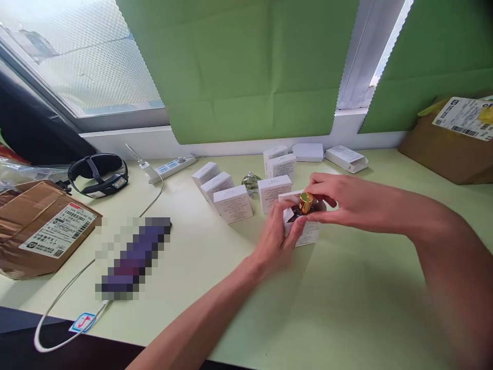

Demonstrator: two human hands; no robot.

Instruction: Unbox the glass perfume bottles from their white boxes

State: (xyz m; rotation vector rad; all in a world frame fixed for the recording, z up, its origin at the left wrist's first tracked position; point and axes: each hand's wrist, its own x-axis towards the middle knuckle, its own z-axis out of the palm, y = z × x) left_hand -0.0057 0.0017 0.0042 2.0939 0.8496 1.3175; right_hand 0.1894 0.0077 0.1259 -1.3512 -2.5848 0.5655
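Observation:
My left hand (278, 237) grips a small white box (308, 234) by its near left side, on the pale green table (346, 308). My right hand (339, 201) holds a dark bottle with a gold cap (306, 202) at the box's open top; the bottle's body is partly inside the box. Several closed white boxes stand behind, the nearest ones being a box (233, 203) on the left and another box (274, 191) just behind my hands. A clear glass bottle (251, 182) stands among them.
A brown carton with a shipping label (42, 231) lies at the left, another carton (454, 144) at the far right. A white power strip (171, 167), a white cable (69, 288), a black headband device (98, 174) and a blurred dark object (133, 257) lie left of centre.

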